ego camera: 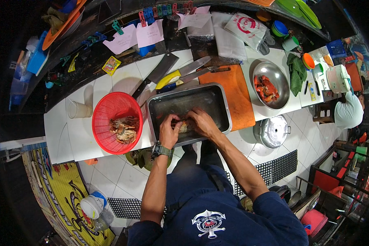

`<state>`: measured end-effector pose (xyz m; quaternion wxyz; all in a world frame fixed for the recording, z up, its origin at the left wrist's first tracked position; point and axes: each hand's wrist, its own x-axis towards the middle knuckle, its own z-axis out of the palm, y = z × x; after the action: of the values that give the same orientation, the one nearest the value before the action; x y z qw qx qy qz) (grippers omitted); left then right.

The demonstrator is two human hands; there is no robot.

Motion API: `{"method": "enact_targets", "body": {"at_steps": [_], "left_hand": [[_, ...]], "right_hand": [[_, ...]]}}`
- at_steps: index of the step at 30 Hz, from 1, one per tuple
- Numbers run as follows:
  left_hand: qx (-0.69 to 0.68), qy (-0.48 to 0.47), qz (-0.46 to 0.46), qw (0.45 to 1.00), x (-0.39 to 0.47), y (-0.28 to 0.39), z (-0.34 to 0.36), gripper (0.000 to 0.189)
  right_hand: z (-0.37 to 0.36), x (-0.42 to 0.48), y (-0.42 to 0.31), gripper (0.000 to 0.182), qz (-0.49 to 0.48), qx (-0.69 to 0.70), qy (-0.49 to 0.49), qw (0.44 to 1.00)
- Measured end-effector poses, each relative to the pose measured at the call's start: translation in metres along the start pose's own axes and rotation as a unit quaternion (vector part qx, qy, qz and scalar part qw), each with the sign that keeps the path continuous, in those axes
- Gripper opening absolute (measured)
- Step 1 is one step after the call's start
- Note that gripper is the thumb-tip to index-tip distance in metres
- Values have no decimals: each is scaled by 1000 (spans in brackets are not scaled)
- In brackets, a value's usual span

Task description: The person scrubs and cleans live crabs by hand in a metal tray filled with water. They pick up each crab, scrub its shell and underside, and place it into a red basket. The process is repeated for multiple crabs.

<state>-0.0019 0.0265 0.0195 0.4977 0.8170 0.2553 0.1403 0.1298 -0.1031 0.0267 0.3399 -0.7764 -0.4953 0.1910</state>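
Observation:
Both my hands are low inside a deep rectangular metal tray (153, 106) that holds a shallow layer of dark liquid. My left hand (169, 130), with a watch on its wrist, grips a pale crab piece (184, 127) between thumb and fingers. On its other side, my right hand (201, 121) has its fingers bent over the same piece, partly hiding it. A red plastic colander (106, 107) to the left holds brownish-white crab pieces (124, 130). To the right, a steel bowl (278, 72) contains orange-red crab shells (266, 88).
An orange cutting board (240, 104) lies partly under the tray. Behind the tray rest a cleaver (164, 66), a yellow-handled knife (184, 72) and a blue-handled knife (190, 77). A glass (80, 110) stands far left. A lidded metal pot (274, 131) is on the floor.

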Motion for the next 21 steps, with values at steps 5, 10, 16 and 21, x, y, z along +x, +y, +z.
{"method": "enact_targets", "body": {"at_steps": [5, 10, 16, 21], "left_hand": [[52, 21, 39, 998, 0, -4, 4, 15], [96, 42, 82, 991, -2, 4, 4, 13], [118, 47, 50, 991, -7, 13, 8, 11], [109, 89, 33, 989, -8, 9, 10, 9]], "right_hand": [[13, -7, 3, 21, 10, -86, 19, 996], [14, -7, 0, 20, -6, -148, 15, 989], [23, -4, -2, 14, -23, -162, 42, 986], [24, -5, -4, 10, 22, -70, 55, 996]]}}
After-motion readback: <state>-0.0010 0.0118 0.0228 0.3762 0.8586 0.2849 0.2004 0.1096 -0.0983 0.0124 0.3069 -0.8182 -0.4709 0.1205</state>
